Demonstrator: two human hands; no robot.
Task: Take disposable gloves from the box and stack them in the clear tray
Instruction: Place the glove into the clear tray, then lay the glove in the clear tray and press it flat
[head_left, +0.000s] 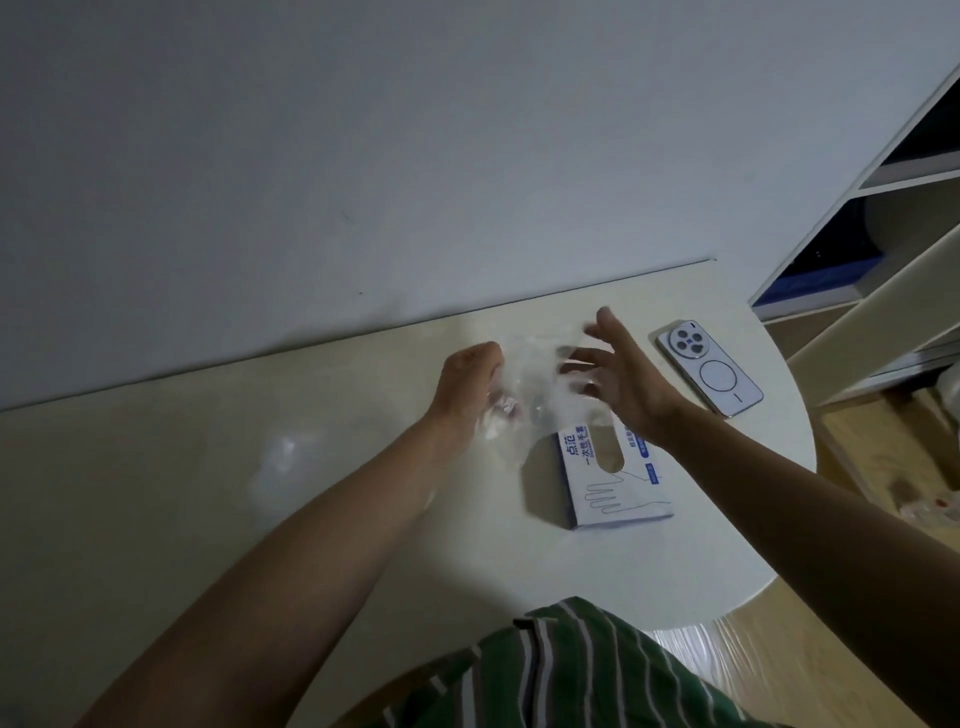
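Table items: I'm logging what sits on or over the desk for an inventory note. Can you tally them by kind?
Glove box: 1
Phone: 1
Clear plastic glove between the left hand and the right hand: at least 1, too blurred to separate layers
Clear plastic heap left on the table: 1, contents unclear
Total: 4

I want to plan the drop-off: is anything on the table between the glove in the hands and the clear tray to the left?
Nothing visible does. The glove hangs between both hands; the table toward the faint clear tray looks bare.
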